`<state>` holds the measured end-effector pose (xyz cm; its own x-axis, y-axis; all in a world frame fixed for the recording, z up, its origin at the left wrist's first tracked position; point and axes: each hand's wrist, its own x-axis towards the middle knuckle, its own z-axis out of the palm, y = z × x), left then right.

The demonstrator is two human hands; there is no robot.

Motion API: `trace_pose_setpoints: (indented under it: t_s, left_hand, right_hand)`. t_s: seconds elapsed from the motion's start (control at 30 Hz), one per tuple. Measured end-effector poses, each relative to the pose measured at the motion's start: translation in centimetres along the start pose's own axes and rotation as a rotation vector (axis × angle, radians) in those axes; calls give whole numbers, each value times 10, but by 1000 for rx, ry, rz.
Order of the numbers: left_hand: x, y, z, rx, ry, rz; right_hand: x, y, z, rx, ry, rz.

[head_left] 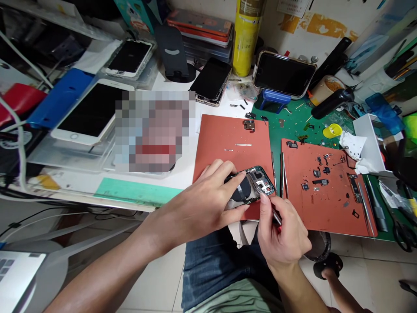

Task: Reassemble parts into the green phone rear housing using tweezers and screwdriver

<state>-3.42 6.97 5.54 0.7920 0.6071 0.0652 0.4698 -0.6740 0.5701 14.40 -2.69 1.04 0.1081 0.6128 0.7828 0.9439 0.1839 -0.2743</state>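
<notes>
My left hand [215, 191] grips an opened phone housing [266, 184] by its edges, near the front edge of the left red-brown mat [215, 134]. Inside the housing a round black charging coil [244, 189] and bare metal parts show. My right hand [282, 230] is closed around a slim tool [276, 216] with a dark and red handle. Its metallic tip lies over the inside of the housing, beside the coil; the tip's exact shape is hard to make out. Small loose parts and a small metal module [249, 125] lie farther up the mat.
A second red-brown mat [306, 208] on the right holds several small phone parts and tweezers [365, 208]. Behind stand a propped phone [284, 74] and a yellow spray can [248, 39]. A white phone [93, 111] lies left; scissors [402, 232] lie far right.
</notes>
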Motion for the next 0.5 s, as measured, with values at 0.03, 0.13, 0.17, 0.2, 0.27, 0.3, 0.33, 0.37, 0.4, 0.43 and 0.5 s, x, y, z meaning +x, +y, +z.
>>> trace_pose_setpoints:
  t_s: [0.03, 0.13, 0.17, 0.2, 0.27, 0.3, 0.33, 0.37, 0.4, 0.43, 0.5]
  left_hand:
    - [0, 0, 0, -1, 1, 2]
    - [1, 1, 0, 1, -3, 5]
    - [1, 1, 0, -1, -6, 3]
    - [1, 1, -1, -1, -8, -1]
    - [1, 1, -2, -2, -10, -4]
    - [1, 1, -2, -1, -8, -1]
    - [1, 2, -2, 1, -7, 0]
    - [1, 2, -2, 4, -8, 1]
    - [0, 2, -2, 5, -10, 1]
    - [0, 2, -2, 6, -11, 0]
    - [0, 1, -2, 4, -12, -1]
  right_hand:
    - [-1, 0, 0, 7, 3, 10]
    - [-4, 1, 1, 72, 11, 62]
    - [-5, 1, 2, 75, 15, 73]
    - [-6, 1, 2, 65, 20, 77]
    - [-7, 2, 2, 30, 32, 68]
    - [-8, 2, 3, 28, 36, 72]
    - [-8, 2, 3, 35, 40, 81]
    - [-8, 2, 4, 42, 43, 90]
    - [-8, 2, 4, 47, 47, 96]
    - [-7, 1, 5, 47, 50, 99]
    - [-6, 1, 5, 45, 53, 103]
